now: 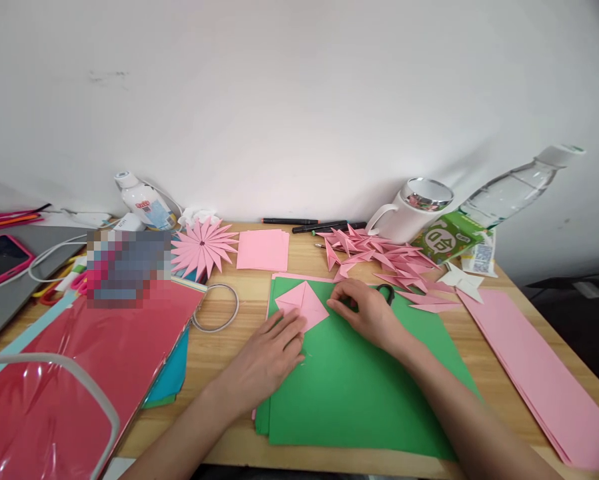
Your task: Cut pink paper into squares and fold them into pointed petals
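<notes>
A small pink square of folding paper (pixel 310 308) with crease lines lies turned as a diamond on a stack of green paper sheets (pixel 359 400). My left hand (pixel 272 353) rests over its lower left side, fingers stretched out and lying flat, holding nothing. Close to the square's right corner is my right hand (pixel 362 310), its fingers curled and thumb drawn in toward the index finger. Whether anything is pinched there is hidden. Just behind the right hand, a black scissors handle (pixel 387 293) shows in part.
Folded pink paper pieces (pixel 374 257) are heaped behind the green sheets. A pink paper pinwheel (pixel 203 245) and pink squares (pixel 263 250) lie left of them. A white mug (pixel 404 217) and plastic bottle (pixel 514 190) stand at right. Red sheets (pixel 94 360) cover the left side.
</notes>
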The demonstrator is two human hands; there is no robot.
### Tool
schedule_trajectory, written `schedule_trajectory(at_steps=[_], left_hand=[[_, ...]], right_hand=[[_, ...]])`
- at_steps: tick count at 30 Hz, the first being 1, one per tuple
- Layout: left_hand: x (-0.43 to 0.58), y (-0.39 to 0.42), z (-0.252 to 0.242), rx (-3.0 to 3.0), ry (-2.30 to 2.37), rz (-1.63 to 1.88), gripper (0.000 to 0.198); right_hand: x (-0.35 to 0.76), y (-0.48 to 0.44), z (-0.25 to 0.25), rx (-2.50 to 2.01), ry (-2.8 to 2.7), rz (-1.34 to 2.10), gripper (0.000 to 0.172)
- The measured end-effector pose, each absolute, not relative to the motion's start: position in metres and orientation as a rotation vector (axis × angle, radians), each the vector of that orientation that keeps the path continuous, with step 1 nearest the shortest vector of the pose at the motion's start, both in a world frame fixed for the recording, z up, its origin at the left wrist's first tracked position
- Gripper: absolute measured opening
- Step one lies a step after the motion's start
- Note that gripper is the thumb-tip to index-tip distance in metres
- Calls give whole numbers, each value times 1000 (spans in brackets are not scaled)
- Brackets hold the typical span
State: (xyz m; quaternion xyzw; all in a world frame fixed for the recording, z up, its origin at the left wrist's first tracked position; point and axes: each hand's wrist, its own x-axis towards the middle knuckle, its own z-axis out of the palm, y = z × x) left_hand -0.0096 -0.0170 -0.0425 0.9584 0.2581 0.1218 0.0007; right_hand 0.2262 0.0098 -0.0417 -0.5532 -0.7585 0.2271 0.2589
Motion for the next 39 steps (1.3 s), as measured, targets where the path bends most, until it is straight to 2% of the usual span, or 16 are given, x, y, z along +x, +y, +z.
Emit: schedule_trajectory(at_steps=[2,7,13,17,21,26,29,31,39], left_hand=[[-10,-19,-42,3004,811,422,27],[-11,-20,-34,2842,820,534,22],[-18,-1,-29,2645,796,781,22],[-24,8,-32,2790,836,541,35],[-25,-1,-32,2977,806,472,22],[-23,-14,-31,3195,790,355,25],[-23,-13,-31,3257,753,308,27],[-23,-12,-32,3296,695,339,28],[-20,-15,-34,3472,617,451,24]], right_hand=[[219,7,-43,-1518,-1950,671,7],[202,-3,-43,-1534,-1988,661,26],[205,-3,-42,-1422,-2144,636,12],[208,-1,-45,-1179,-2198,523,12],[205,-4,-41,-967,-2333,477,19],[203,-10,-28,-946,-2472,567,15],[205,-10,-27,-934,-2482,556,29],[206,-9,-29,-931,-2485,544,33],[199,-12,-24,-893,-2518,466,9]])
